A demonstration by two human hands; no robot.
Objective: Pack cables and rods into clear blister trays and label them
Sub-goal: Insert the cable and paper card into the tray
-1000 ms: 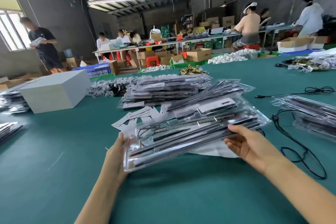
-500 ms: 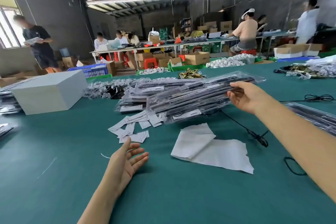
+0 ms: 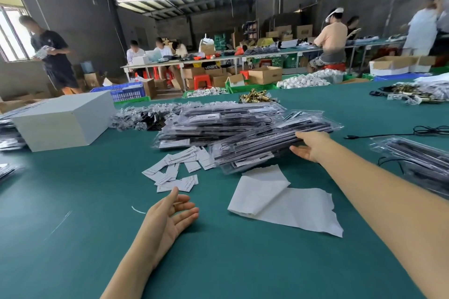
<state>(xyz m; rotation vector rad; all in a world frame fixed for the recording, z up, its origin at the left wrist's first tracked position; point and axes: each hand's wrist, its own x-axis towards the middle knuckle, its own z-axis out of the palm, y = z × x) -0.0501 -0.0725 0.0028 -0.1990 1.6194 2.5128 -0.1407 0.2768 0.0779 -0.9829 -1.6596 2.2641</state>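
Note:
A packed clear blister tray (image 3: 262, 145) with dark rods and a cable inside lies tilted against the front of a pile of similar packed trays (image 3: 218, 121). My right hand (image 3: 309, 145) pinches its right end, thumb on top and fingers underneath. My left hand (image 3: 170, 216) rests palm up on the green table (image 3: 73, 238), fingers relaxed and holding nothing. Several small white labels (image 3: 175, 170) are scattered just beyond it.
A torn white backing sheet (image 3: 279, 201) lies in front of the pile. A white box (image 3: 63, 121) stands at the left, more packed trays (image 3: 413, 153) at the right, with a black cable (image 3: 388, 133) behind them. Brass parts (image 3: 255, 97) sit further back. People work at far tables.
My left hand let go of the tray and dropped to the table. My right hand carried the tray forward and lowered it onto the front of the pile.

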